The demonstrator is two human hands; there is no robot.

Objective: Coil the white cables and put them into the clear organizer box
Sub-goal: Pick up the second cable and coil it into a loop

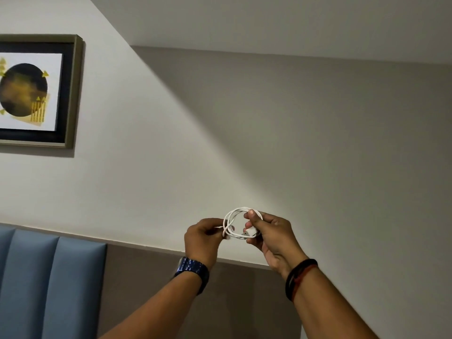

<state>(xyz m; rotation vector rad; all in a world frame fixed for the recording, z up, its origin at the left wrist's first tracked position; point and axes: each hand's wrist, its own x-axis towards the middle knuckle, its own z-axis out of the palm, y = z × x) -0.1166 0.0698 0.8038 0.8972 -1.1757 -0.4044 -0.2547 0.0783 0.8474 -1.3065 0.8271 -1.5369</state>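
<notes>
A white cable (232, 222) is wound into a small loop held up in the air in front of the wall. My left hand (203, 237) pinches the loop's left side between thumb and fingers. My right hand (269, 232) grips the right side, with the cable's white plug end (250, 233) showing between its fingers. Both hands are raised at arm's length. The clear organizer box is out of view.
A framed picture (36, 91) hangs on the pale wall at the upper left. A blue padded headboard panel (49, 285) fills the lower left, with a grey panel (151, 285) beside it below a ledge.
</notes>
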